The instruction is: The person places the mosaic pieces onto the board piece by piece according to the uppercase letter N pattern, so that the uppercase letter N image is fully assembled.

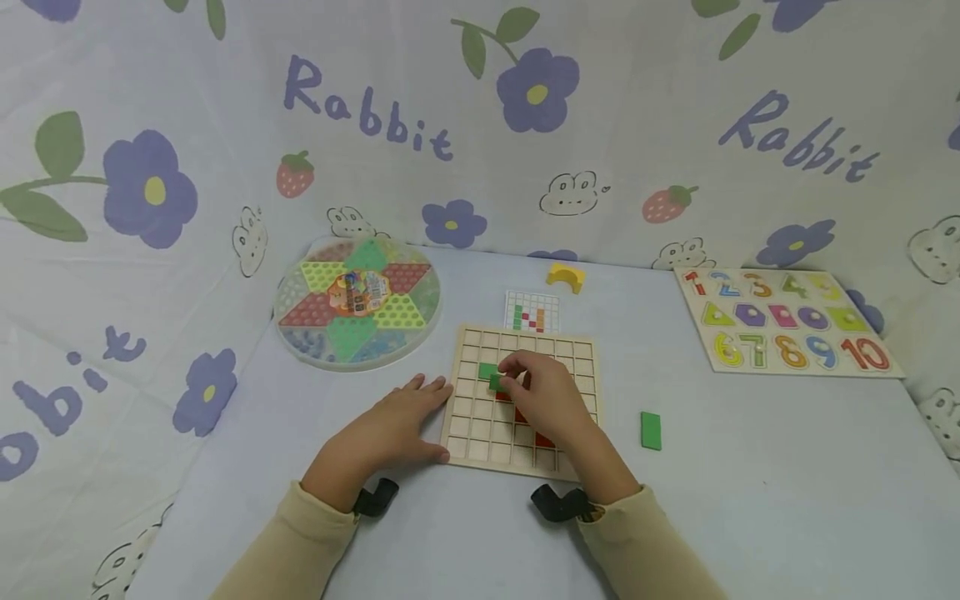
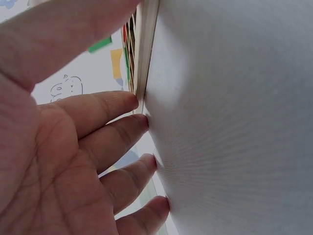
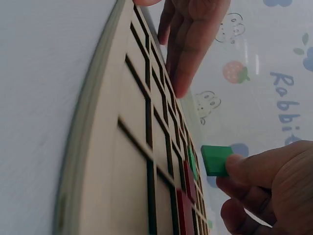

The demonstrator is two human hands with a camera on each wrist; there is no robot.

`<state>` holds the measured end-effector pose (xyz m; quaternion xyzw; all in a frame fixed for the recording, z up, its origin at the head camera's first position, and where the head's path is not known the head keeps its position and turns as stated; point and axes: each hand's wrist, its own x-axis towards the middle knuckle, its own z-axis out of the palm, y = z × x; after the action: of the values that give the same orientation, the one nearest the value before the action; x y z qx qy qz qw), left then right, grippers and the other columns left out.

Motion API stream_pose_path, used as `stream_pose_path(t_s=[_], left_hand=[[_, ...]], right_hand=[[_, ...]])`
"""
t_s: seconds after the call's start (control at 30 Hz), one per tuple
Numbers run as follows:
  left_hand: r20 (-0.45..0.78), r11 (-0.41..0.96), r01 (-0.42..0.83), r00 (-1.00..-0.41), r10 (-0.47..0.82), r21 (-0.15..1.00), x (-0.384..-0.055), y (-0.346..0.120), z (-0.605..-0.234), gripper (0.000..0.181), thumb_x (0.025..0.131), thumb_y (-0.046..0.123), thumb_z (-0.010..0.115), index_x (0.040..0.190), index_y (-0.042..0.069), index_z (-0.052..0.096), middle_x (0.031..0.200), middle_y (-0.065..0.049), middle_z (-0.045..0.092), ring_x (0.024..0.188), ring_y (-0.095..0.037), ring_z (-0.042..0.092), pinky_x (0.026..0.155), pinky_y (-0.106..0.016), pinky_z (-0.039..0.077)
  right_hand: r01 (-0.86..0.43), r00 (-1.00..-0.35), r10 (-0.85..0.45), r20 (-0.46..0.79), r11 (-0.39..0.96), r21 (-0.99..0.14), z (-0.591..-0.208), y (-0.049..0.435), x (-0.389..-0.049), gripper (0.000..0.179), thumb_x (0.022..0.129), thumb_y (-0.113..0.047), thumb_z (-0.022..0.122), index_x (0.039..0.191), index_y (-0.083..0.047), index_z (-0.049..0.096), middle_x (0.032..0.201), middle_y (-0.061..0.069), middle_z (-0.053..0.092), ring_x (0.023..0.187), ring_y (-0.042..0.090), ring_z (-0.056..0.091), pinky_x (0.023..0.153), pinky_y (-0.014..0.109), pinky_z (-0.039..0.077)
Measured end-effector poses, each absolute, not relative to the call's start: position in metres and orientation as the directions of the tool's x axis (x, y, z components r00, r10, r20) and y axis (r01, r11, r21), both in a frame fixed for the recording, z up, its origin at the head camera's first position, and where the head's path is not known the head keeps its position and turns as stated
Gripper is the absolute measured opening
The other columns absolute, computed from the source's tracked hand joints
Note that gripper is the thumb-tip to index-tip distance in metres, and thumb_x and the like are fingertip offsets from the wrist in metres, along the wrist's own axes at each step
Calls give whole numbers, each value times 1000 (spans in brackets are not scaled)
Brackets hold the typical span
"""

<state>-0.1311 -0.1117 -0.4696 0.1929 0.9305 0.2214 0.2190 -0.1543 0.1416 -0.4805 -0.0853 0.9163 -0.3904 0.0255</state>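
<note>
A wooden grid board (image 1: 480, 450) lies on the table between both hands. Thumb and fingertips of my right hand (image 1: 543, 396) pinch a small green tile (image 3: 215, 160), held over the left middle part of the grid. Just behind it another green tile (image 1: 487, 370) sits in the board, and several red tiles (image 1: 544, 441) run diagonally toward the front right, partly covered by the right hand. My left hand (image 1: 393, 425) rests on the table with fingers spread, its thumb and index fingertips at the board's left edge.
A green rectangular piece (image 1: 651, 431) lies right of the board. Behind the board are a printed pattern card (image 1: 551, 302) and a yellow arch block (image 1: 566, 277). A round star-patterned game board (image 1: 352, 337) stands back left, a number puzzle (image 1: 817, 362) back right.
</note>
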Motion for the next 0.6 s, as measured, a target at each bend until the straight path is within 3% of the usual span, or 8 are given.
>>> stream_pose_path(t_s=[0.27,0.4,0.6], left_hand=[[-316,825,264,-831,457,499,-131,-110,-469,96,91,32,91,170,11,41,179,-7,34,170,-36,18,138,-58,22],[-316,826,264,-832,456,499,-131,-110,-468,95,91,31,91,169,10,41,179,-7,34,170,-36,18,138,-58,22],[-315,822,269,-828,463,502,-131,-111,-468,95,91,31,91,169,9,41,179,-8,34,170,-37,18,138,-59,22]], right_hand=[[-129,-984,-178,-12,756,-642,-481,120,-164,10,106,-17,73,116,-15,76,106,-2,76,85,16,63,79,37,57],[-130,-984,-177,-9,755,-642,-484,119,-165,9,106,-17,73,114,-15,76,105,-2,76,84,15,64,78,36,57],[-213,-967,-255,21,756,-620,-489,120,-162,6,104,-15,76,110,-15,77,105,-2,74,91,16,66,84,37,60]])
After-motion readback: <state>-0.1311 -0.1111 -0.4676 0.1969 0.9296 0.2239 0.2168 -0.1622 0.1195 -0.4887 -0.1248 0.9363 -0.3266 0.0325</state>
